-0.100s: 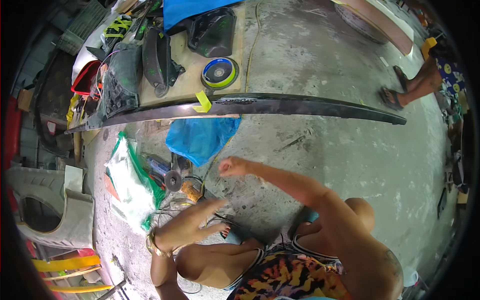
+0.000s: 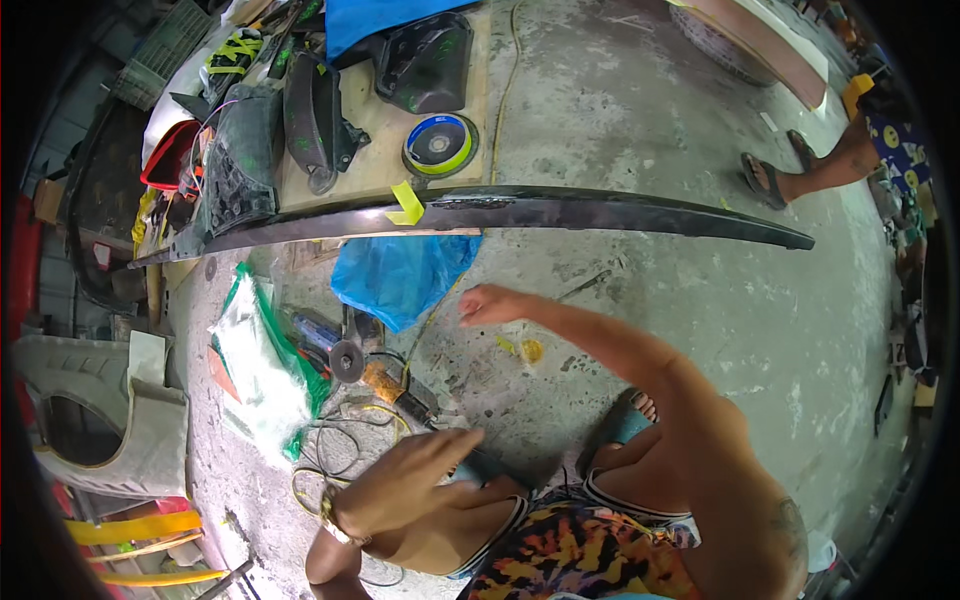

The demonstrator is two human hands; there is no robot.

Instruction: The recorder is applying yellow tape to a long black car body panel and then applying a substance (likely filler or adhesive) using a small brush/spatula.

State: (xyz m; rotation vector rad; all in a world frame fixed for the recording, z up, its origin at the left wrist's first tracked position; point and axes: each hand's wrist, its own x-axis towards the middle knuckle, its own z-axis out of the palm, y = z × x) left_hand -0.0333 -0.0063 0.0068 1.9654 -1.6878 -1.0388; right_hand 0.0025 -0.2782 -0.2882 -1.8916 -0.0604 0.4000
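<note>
The open left hand [image 2: 415, 482] has been shifted rightward, the orange-brown disc-fitted grinder [image 2: 382, 381] left untouched; likewise the curled right hand [image 2: 490, 306], contents indeterminable. Along the pale plywood board's [image 2: 372, 172] near edge, the long black panel [image 2: 580, 212] is left untouched.

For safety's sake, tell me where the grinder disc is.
In the head view, the disc is left of centre, right of the white bag and below the lower blue plastic.

Before you, a long trim strip [image 2: 600, 213] lies crosswise, with a board [image 2: 360, 100] bearing a reel [image 2: 440, 145] beyond it; nearer, between your left hand [image 2: 410, 482] and a plastic sheet [image 2: 405, 280], an angle grinder [image 2: 383, 381] lies right of a plastic bag [image 2: 258, 360]; your right hand [image 2: 495, 304] is farther right.
</note>
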